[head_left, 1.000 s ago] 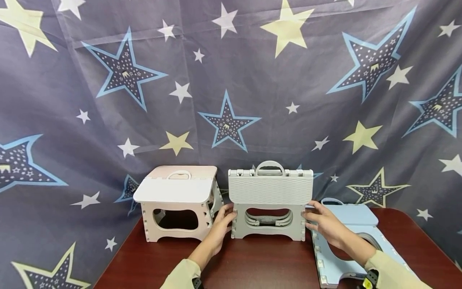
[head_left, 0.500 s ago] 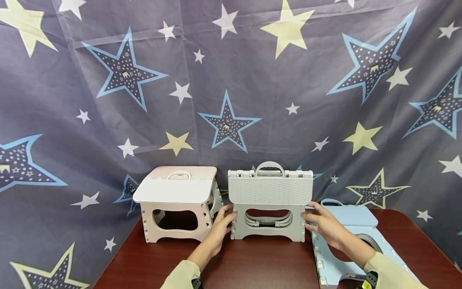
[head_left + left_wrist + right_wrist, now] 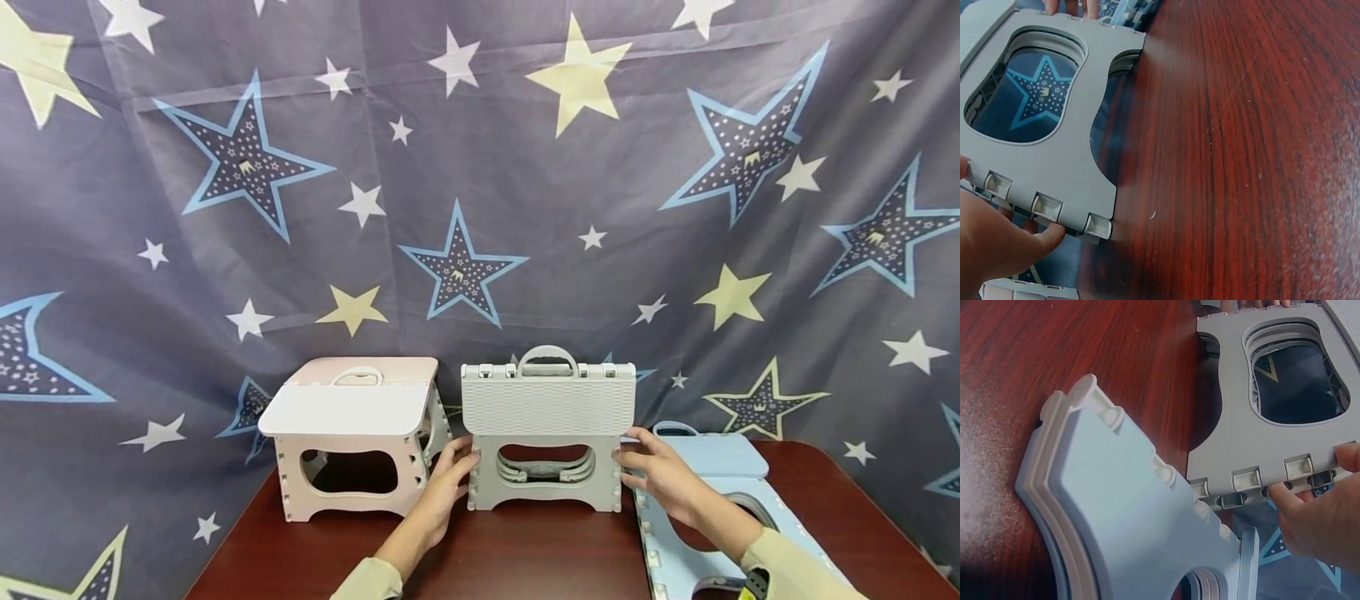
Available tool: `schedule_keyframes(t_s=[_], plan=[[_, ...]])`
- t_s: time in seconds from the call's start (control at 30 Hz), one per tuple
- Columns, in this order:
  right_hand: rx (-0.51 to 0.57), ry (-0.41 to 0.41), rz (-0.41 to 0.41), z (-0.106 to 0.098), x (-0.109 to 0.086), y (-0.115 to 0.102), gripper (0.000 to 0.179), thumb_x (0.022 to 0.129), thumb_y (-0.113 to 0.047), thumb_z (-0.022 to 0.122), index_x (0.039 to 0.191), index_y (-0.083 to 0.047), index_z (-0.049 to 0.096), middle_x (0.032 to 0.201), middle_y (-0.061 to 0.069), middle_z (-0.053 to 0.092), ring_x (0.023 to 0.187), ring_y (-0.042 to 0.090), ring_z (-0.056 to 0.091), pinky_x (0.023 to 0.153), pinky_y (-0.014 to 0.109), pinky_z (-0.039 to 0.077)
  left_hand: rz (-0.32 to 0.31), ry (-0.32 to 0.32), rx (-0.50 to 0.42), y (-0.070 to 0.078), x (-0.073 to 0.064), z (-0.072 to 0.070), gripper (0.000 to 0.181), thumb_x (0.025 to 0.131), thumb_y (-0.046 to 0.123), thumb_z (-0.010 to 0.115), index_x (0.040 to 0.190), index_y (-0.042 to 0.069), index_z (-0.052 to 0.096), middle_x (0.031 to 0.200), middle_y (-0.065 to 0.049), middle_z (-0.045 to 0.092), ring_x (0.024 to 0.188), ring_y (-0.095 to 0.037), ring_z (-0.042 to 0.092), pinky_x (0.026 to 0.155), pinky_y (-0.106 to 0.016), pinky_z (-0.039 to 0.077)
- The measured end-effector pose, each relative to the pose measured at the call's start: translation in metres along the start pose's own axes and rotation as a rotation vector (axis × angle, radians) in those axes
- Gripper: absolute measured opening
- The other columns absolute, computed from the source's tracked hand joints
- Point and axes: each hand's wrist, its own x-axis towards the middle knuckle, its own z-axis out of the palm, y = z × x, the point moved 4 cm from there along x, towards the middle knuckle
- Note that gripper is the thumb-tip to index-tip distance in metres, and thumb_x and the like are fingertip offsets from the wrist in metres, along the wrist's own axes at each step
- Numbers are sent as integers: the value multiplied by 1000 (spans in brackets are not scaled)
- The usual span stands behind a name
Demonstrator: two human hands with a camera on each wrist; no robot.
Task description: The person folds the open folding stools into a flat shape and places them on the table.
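A grey folding stool stands upright on the table, its halved seat hanging down in front and its carry handle on top. My left hand grips its left side edge. On the opposite edge my right hand holds it, fingers spread along the side. In the left wrist view the left thumb presses the hinged edge of the grey leg panel, with other fingers partly hidden behind. The right wrist view shows the right hand pinching the matching edge, beside the white hinge tabs.
A pale pink folding stool stands unfolded to the left, close by the left hand. At the right, a light blue folding stool lies folded on the dark red wooden table, beneath the right forearm. A star-patterned cloth hangs behind.
The head view has tilted, so everything appears slightly lower and further left. Both hands keep their hold on the grey folding stool, which has not visibly moved on the table.
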Motion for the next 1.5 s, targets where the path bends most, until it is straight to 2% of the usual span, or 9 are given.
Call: schedule_keyframes(t_s=[0.27, 0.77, 1.07, 1.5], plan=[[-10, -11, 7, 1, -2, 2, 43, 102, -16, 58, 136, -1, 36, 119, 6, 50, 112, 16, 52, 107, 47, 48, -9, -6, 0, -2, -3, 0, 58, 106, 30, 50, 151, 1, 31, 155, -26, 35, 141, -38, 36, 112, -64, 34], [-25, -19, 6, -4, 0, -2, 44, 104, -19, 56, 138, -2, 34, 123, 4, 49, 113, 14, 52, 107, 45, 48, 12, -9, -8, 2, 3, 1, 54, 105, 28, 52, 149, 2, 34, 154, -24, 38, 137, -34, 40, 110, -57, 37], [-22, -22, 14, -1, 0, 2, 49, 104, -19, 57, 143, -1, 33, 128, 6, 49, 115, 14, 52, 108, 47, 47, 2, -2, -10, 0, -1, -1, 57, 105, 28, 52, 150, 0, 32, 156, -26, 35, 141, -38, 37, 112, -63, 33], [-11, -6, 14, 0, -1, -1, 47, 103, -18, 59, 140, -1, 35, 125, 5, 51, 114, 14, 53, 106, 45, 48, 3, -3, -16, 2, 1, 0, 56, 105, 27, 52, 150, 1, 33, 156, -26, 37, 137, -34, 39, 111, -58, 36]])
